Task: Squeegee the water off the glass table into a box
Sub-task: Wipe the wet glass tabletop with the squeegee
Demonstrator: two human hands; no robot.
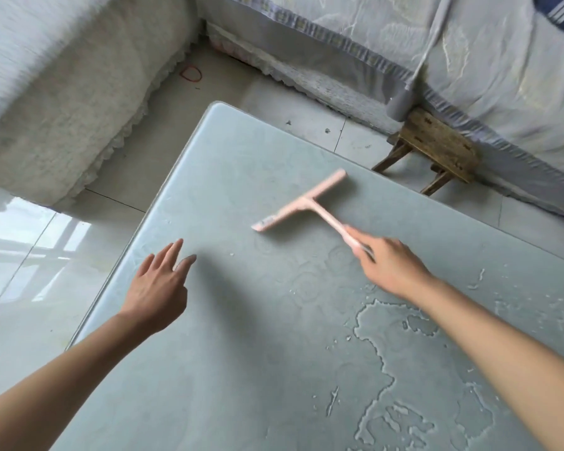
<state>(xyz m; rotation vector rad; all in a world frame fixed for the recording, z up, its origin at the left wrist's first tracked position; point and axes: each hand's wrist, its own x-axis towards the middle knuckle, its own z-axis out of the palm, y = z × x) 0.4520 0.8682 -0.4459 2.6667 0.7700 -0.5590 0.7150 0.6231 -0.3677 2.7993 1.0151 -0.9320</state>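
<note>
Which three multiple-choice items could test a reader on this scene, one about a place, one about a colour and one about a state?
1. Where on the glass table does the puddle of water lie?
A. in the near right part
B. at the far left corner
C. along the left edge

2. What colour is the squeegee?
A. blue
B. pink
C. green

3. How is the left hand?
A. gripping the squeegee handle
B. holding a cloth
C. open, holding nothing

Answers:
1 A: the wet patch with its ragged outline spreads over the near right of the top, while the left side shows no puddle.
2 B: both the blade bar and the handle are pale pink.
3 C: its fingers are straight and spread, and only the right hand grips the handle.
</note>
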